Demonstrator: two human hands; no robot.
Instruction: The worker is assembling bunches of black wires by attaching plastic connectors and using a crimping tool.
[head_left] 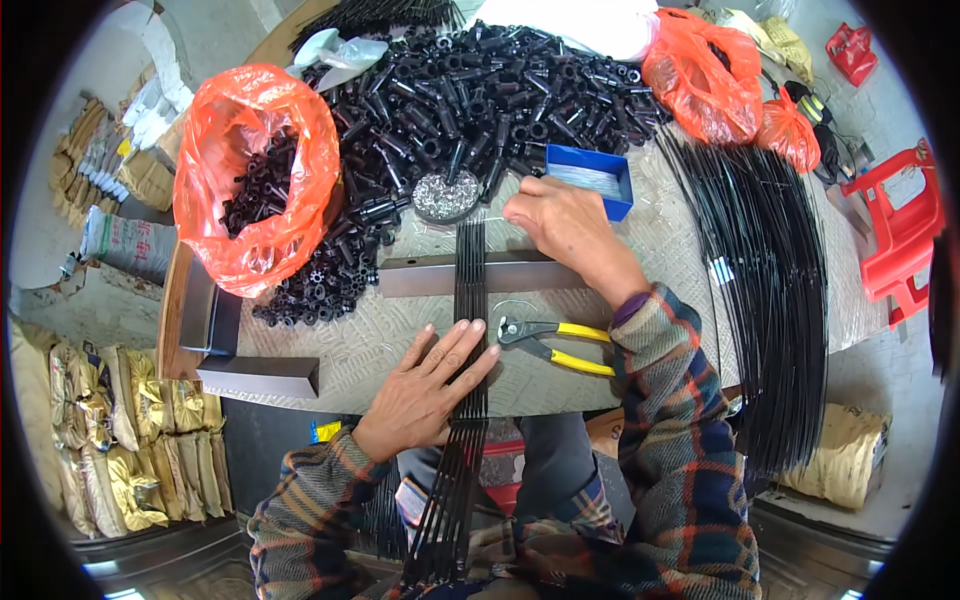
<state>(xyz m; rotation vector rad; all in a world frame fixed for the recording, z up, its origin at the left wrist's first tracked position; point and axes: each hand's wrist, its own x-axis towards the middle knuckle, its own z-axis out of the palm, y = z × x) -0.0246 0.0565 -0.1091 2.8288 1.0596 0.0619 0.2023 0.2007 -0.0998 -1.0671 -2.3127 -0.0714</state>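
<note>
Saw left hand point(425, 385) lying flat, fingers stretched out, palm down on a bundle of thin black rods point(469, 300), pinning it to the worktop point(640, 300) without gripping. Rods ran from the lap up across a grey metal bar point(430, 274) laid crosswise, ends stopping near a small heap of silvery bits point(446, 195). Right hand point(560, 222) sat further up, knuckles toward me, fingers curled at the edge of a blue tray point(592, 172); couldn't tell if it pinched anything. Yellow-handled pliers point(555, 342) lay just right of the left fingertips, untouched. Big pile of black plastic tubes point(480, 90) behind, orange bag point(255, 175) of the same at left, long curved black rods point(770, 290) at right
</note>
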